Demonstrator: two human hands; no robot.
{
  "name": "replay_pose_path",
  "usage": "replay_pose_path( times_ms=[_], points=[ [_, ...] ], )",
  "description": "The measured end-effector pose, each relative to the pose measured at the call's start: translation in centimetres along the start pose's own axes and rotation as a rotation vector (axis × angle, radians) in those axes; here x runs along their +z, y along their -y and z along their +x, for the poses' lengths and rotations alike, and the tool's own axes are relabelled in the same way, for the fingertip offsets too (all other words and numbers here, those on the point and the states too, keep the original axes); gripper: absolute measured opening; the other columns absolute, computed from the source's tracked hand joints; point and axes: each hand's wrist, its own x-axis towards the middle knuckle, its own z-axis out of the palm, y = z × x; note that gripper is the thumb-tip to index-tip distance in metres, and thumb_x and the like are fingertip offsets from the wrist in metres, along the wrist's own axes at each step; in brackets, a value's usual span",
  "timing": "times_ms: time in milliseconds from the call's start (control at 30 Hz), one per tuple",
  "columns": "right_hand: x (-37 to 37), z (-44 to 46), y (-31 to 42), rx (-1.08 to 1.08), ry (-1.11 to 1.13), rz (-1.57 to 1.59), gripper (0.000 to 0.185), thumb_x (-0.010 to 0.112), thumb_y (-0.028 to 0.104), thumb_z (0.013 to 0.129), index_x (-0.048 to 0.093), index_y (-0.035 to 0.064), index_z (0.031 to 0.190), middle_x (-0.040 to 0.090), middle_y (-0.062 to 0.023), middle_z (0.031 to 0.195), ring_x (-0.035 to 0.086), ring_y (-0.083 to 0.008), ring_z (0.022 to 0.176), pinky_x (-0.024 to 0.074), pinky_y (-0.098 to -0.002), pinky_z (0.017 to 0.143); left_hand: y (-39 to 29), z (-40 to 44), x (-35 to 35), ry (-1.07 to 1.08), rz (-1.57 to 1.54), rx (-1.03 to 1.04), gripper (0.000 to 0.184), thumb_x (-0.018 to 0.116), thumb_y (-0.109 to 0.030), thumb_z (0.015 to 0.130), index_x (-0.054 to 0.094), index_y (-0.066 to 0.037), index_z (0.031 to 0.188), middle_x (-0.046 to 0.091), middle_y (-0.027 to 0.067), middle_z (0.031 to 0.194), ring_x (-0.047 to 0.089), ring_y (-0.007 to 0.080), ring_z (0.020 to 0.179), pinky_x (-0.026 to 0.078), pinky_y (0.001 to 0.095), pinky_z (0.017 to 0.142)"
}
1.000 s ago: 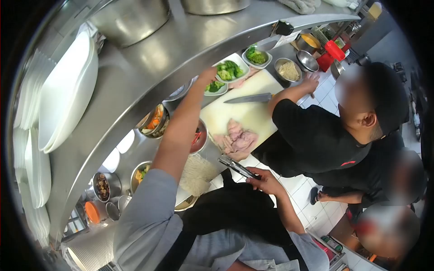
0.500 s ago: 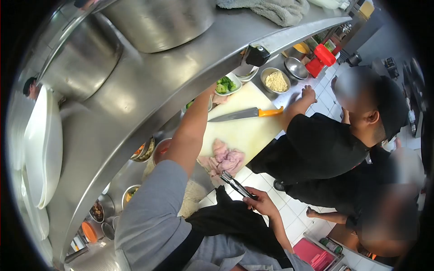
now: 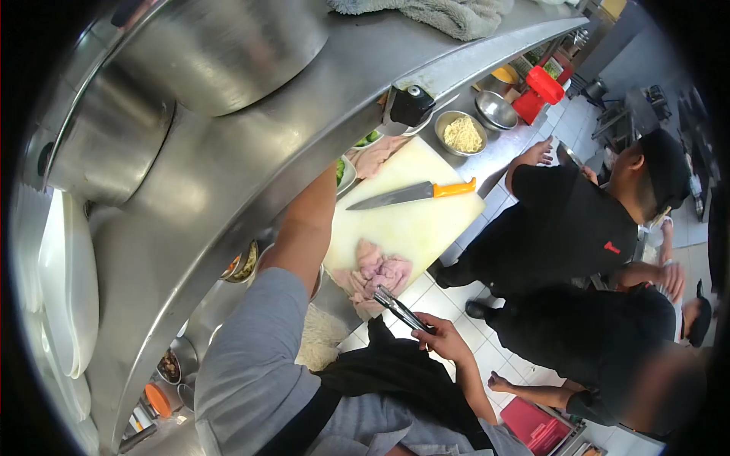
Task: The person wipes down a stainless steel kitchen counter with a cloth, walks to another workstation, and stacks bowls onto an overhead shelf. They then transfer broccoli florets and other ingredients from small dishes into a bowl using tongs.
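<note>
My right hand (image 3: 445, 338) is closed around the handle of a pair of metal tongs (image 3: 401, 310), whose tips sit by the near edge of a pale cutting board (image 3: 449, 216). Just past the tips lie raw, pinkish pieces of meat (image 3: 380, 270). Across the board rests a knife (image 3: 411, 194) with an orange handle. My left forearm (image 3: 300, 235) stretches beneath the steel shelf, which hides the hand. Beside that forearm is a white bowl (image 3: 348, 175) with green vegetables, partly covered by the shelf. More pale meat (image 3: 376, 158) lies at the board's far edge.
Large steel pots (image 3: 228, 53) and a grey towel (image 3: 449, 17) stand on the shelf (image 3: 251, 144). A bowl of noodles (image 3: 464, 135) sits beyond the board. Co-workers in black (image 3: 563, 220) stand to the right. A pale mass (image 3: 323, 334) lies near my left elbow.
My left arm has drawn back and left, its hand staying hidden under the shelf. The tongs stay by the meat. One co-worker has turned and shifted right; the view has moved slightly.
</note>
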Motion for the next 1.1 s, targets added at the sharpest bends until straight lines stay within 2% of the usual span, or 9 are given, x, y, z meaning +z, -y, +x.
replay_pose_path(
  times_ms=[167, 300, 367, 500, 633, 833, 967, 1000, 1100],
  points=[
    [0.1, -0.4, -0.4, 0.006, -0.018, 0.004, 0.048, 0.066, 0.019, 0.084, 0.051, 0.0062, 0.127, 0.064, -0.0006, 0.08, 0.055, -0.0064, 0.058, 0.042, -0.0207, 0.047, 1.5, 0.8, 1.0, -0.083, -0.203, -0.167, 0.016, 0.06, -0.012, 0.072, 0.067, 0.003, 0.077, 0.067, 0.0211, 0.08, 0.067, 0.0291, 0.085, 0.053, 0.0381, 0.076],
    [0.1, -0.6, -0.3, 0.0, -0.011, -0.034, 0.048, 0.066, 0.019, 0.084, 0.051, 0.0062, 0.127, 0.063, -0.0006, 0.079, 0.055, -0.0065, 0.057, 0.0422, -0.0208, 0.046, 1.9, -0.5, -1.1, 0.178, -0.186, -0.075, 0.028, 0.057, -0.01, 0.071, 0.062, 0.01, 0.091, 0.066, 0.0238, 0.079, 0.067, 0.0328, 0.08, 0.053, 0.0383, 0.076],
    [0.1, -0.4, 0.0, -0.003, 0.002, -0.032, 0.048, 0.066, 0.016, 0.084, 0.05, 0.0036, 0.127, 0.062, -0.0017, 0.081, 0.056, -0.0074, 0.058, 0.042, -0.0207, 0.046, 5.3, 2.7, 3.0, -0.689, 0.366, 0.259, 0.036, 0.055, -0.011, 0.071, 0.058, 0.012, 0.1, 0.064, 0.0265, 0.091, 0.065, 0.0314, 0.091, 0.05, 0.0383, 0.084],
    [0.2, 0.5, 0.4, -0.06, 0.026, -0.053, 0.049, 0.066, 0.014, 0.084, 0.048, 0.0007, 0.128, 0.063, -0.0033, 0.084, 0.059, -0.0086, 0.057, 0.0418, -0.0204, 0.046, 3.7, -3.8, -3.7, -0.451, -0.195, 0.249, 0.039, 0.056, -0.019, 0.075, 0.06, 0.001, 0.109, 0.057, 0.0237, 0.117, 0.055, 0.0302, 0.112, 0.042, 0.0379, 0.096],
    [1.3, 1.3, 2.2, -0.119, 0.083, -0.096, 0.046, 0.067, 0.018, 0.083, 0.051, 0.0021, 0.124, 0.06, -0.0022, 0.078, 0.054, -0.0073, 0.054, 0.0419, -0.0216, 0.044, 0.4, -16.9, -13.9, -0.323, -0.314, 0.236, 0.042, 0.062, -0.029, 0.078, 0.061, 0.0, 0.107, 0.065, 0.0197, 0.099, 0.063, 0.0351, 0.092, 0.05, 0.0388, 0.082],
    [4.1, 3.3, 4.7, -0.239, 0.218, -0.191, 0.042, 0.066, 0.014, 0.083, 0.049, 0.0039, 0.121, 0.055, -0.0006, 0.077, 0.053, -0.0073, 0.057, 0.0405, -0.0213, 0.047, 2.9, -36.4, -21.0, -0.085, -0.8, 0.158, 0.024, 0.058, -0.006, 0.083, 0.058, -0.002, 0.107, 0.065, 0.0071, 0.081, 0.06, 0.0102, 0.071, 0.048, 0.0272, 0.062],
    [7.8, 4.9, 6.2, -0.286, 0.359, -0.324, 0.043, 0.065, 0.013, 0.083, 0.049, 0.005, 0.121, 0.056, -0.002, 0.085, 0.053, -0.0072, 0.06, 0.0411, -0.0217, 0.049, 2.6, -51.7, -27.9, 0.25, -1.119, 0.35, 0.025, 0.057, -0.011, 0.087, 0.057, -0.004, 0.111, 0.065, 0.0071, 0.085, 0.063, 0.0134, 0.071, 0.05, 0.0282, 0.064],
    [9.4, 4.4, 7.0, -0.51, 0.423, -0.266, 0.045, 0.066, 0.015, 0.082, 0.049, 0.005, 0.122, 0.058, -0.0037, 0.089, 0.052, -0.0063, 0.061, 0.0406, -0.021, 0.049, 2.9, -53.8, -27.6, 0.053, -0.916, 0.637, 0.026, 0.057, -0.013, 0.087, 0.057, -0.004, 0.111, 0.065, 0.0098, 0.089, 0.064, 0.0208, 0.076, 0.051, 0.0326, 0.064],
    [14.8, 4.5, 8.9, -0.294, 0.417, -0.67, 0.053, 0.069, 0.018, 0.079, 0.05, 0.0024, 0.125, 0.062, -0.0081, 0.089, 0.052, -0.0098, 0.064, 0.0446, -0.0253, 0.059, 1.2, -61.2, -32.8, -0.098, -1.005, 1.015, 0.027, 0.051, -0.017, 0.088, 0.052, 0.001, 0.109, 0.056, 0.0147, 0.09, 0.061, 0.0289, 0.075, 0.05, 0.039, 0.06]
  ],
)
